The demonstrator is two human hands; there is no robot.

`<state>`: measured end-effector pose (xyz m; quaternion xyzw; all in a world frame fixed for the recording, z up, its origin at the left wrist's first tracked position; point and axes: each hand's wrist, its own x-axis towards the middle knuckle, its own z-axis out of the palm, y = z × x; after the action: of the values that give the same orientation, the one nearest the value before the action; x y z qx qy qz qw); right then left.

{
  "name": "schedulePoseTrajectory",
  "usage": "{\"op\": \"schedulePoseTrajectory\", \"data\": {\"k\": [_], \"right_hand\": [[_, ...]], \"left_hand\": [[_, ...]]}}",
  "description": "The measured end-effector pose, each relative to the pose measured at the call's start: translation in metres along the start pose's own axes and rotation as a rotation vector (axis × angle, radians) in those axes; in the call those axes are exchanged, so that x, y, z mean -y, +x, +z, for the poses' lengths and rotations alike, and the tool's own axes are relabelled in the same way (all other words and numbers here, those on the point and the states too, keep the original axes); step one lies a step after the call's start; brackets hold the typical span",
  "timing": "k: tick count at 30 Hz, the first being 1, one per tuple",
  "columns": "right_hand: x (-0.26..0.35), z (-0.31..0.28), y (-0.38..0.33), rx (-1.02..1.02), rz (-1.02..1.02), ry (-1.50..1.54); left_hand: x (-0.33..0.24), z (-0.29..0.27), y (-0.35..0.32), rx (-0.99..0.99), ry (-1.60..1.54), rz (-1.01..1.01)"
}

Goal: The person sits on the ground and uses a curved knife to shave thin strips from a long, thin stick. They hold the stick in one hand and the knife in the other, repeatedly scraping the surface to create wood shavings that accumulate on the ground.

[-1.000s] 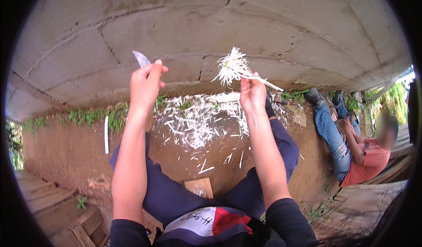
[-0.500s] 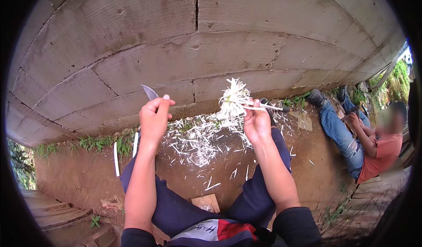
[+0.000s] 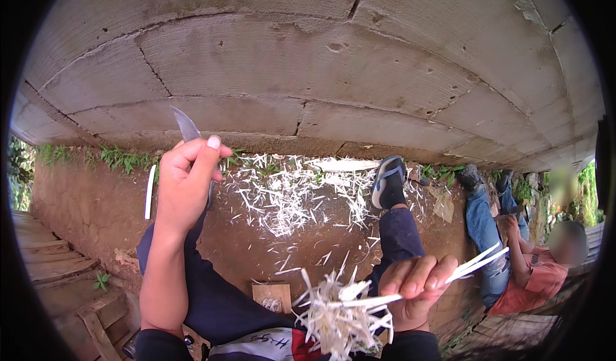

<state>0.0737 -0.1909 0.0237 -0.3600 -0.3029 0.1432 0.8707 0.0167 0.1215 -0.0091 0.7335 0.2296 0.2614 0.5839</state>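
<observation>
My left hand (image 3: 190, 178) is closed around a knife, and its pointed metal blade (image 3: 185, 123) sticks up beyond my fingers toward the wall. In my right hand (image 3: 420, 290), low near my lap, the fingers are curled over thin pale split strips (image 3: 478, 263) that stick out to the right. On the other side of that hand a shaggy tuft of curled whitish shavings (image 3: 340, 319) hangs over my lap. The two hands are well apart, and the blade touches nothing.
Whitish shavings (image 3: 289, 200) litter the brown dirt ground by the concrete block wall (image 3: 256, 59). A long pale strip (image 3: 151, 191) leans by my left knee. A small wooden board (image 3: 272, 297) lies between my legs. At the right sits another person in jeans (image 3: 484, 232).
My right hand has come down toward my lap, turning so the tuft points left and the strips right. My left hand, still with the knife, has shifted slightly left. The view has tilted.
</observation>
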Motion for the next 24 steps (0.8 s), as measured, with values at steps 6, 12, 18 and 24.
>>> {"op": "schedulePoseTrajectory", "data": {"k": [6, 12, 18, 24], "right_hand": [[-0.053, -0.043, 0.033, -0.184, 0.318, -0.401], [-0.112, -0.060, 0.022, -0.189, 0.563, -0.829], [-0.161, -0.090, 0.017, -0.168, 0.669, -1.012], [-0.200, -0.152, 0.023, 0.087, 0.228, -1.573]], "left_hand": [[0.005, -0.008, 0.009, -0.041, -0.062, -0.131], [0.009, -0.006, 0.014, -0.007, -0.066, -0.104], [0.008, -0.006, 0.014, -0.017, -0.094, -0.071], [0.017, -0.015, 0.018, -0.029, -0.048, -0.048]]}}
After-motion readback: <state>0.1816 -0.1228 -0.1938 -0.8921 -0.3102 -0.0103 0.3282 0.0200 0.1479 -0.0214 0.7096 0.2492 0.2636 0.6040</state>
